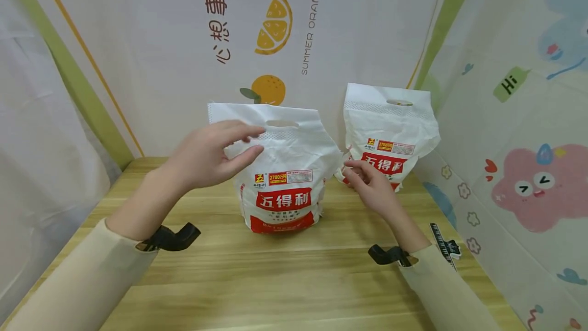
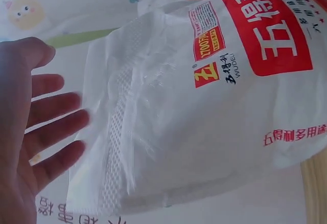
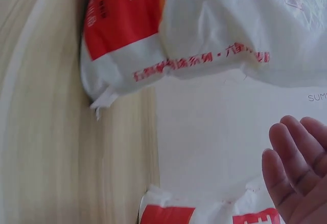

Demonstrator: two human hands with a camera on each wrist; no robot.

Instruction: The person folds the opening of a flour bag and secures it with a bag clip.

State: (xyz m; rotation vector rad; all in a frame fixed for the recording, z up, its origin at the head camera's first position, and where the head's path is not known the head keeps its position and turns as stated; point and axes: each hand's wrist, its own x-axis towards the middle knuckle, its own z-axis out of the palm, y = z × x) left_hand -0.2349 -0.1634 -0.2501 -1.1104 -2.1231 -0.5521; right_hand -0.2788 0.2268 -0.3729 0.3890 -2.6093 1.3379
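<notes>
A white flour bag (image 1: 285, 167) with red printing stands upright on the wooden table, a slot handle cut in its top. My left hand (image 1: 220, 152) is beside the upper left of this bag, fingers extended and thumb apart, holding nothing. In the left wrist view the left hand (image 2: 46, 111) spreads near the bag's top band (image 2: 115, 132), with a gap in front of the thumb. To the right of the bag hovers my right hand (image 1: 372, 185), its fingers loosely bent and nothing in them; the right wrist view shows the right fingers (image 3: 294, 157) extended.
A second, similar flour bag (image 1: 390, 132) stands farther back on the right. A printed white curtain (image 1: 161, 65) hangs behind the table (image 1: 257, 280), and another (image 1: 519, 132) runs along the right. A black patterned item (image 1: 445, 246) lies near the table's right edge.
</notes>
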